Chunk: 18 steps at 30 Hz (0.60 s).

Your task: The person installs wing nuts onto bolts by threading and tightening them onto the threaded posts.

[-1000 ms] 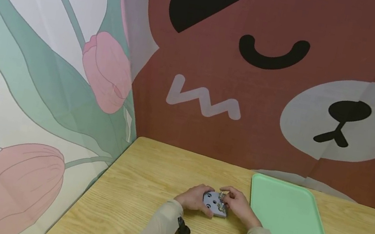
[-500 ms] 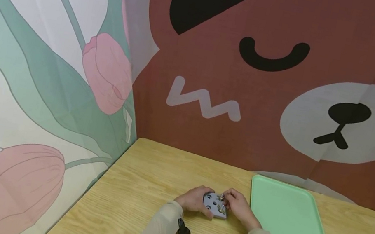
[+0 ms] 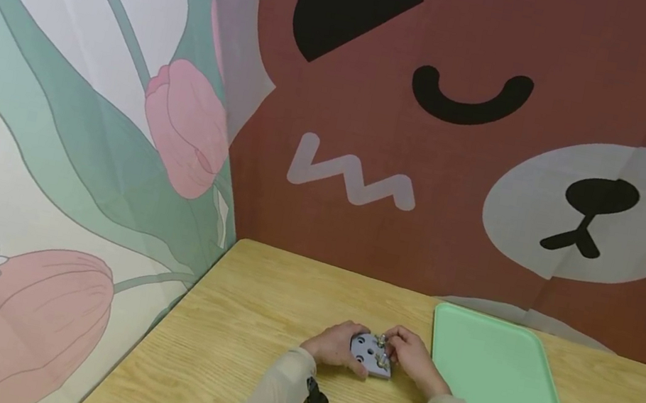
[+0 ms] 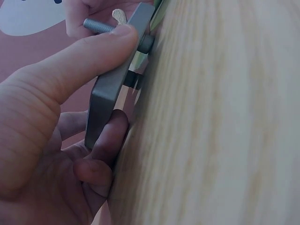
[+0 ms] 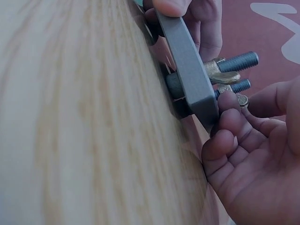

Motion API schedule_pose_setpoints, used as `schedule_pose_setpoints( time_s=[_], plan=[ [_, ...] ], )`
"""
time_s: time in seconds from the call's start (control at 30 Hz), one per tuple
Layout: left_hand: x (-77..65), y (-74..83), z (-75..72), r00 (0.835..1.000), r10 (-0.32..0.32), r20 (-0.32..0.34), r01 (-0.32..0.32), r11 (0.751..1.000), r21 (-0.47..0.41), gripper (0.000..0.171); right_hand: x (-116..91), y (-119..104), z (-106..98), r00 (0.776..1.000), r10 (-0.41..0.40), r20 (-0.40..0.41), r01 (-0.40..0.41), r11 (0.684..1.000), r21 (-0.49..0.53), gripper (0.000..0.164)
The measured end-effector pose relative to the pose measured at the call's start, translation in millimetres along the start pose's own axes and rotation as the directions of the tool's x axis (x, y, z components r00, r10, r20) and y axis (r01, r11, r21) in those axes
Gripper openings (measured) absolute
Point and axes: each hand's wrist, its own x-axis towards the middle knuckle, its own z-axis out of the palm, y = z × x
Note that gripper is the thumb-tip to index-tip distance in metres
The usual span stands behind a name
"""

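Observation:
My left hand (image 3: 333, 345) grips a grey metal plate (image 3: 363, 351) by its left side, thumb on the upper face and fingers beneath. The plate has several holes and stands tilted in both wrist views. Two threaded bolts pass through it, the larger bolt (image 5: 243, 61) carrying a brass wing nut (image 5: 226, 77). On the smaller bolt (image 5: 242, 85) is a second wing nut (image 5: 242, 100), which my right hand (image 3: 410, 358) pinches between thumb and fingertips. Bolt heads (image 4: 147, 43) show under the plate, close over the table. The fingertips partly hide the second nut.
A light green tray (image 3: 508, 400) lies on the wooden table (image 3: 253, 304) to the right of my right hand. Behind the table hangs a brown bear-print cloth (image 3: 344, 227), and a tulip-print cloth (image 3: 72, 186) covers the left side.
My right fingers have shifted at the far wing nut; the index finger, stretched over it one second ago, now curls in at its side. My left hand and the plate stay in place.

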Motion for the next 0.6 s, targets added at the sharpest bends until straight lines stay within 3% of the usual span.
schedule_pose_setpoints(
  time_s=[0.33,0.6],
  plan=[
    [-1.8,0.8,-0.1,1.0,-0.009,0.0,0.009,1.0,-0.007,0.08,-2.1,-0.8,-0.2,1.0,-0.006,0.025,0.006,1.0,-0.001,0.029],
    [-1.6,0.3,-0.1,1.0,0.0,-0.004,0.0,1.0,-0.01,0.08,-1.7,2.3,-1.6,0.997,-0.074,0.038,0.079,0.987,-0.142,0.02]
  ],
)
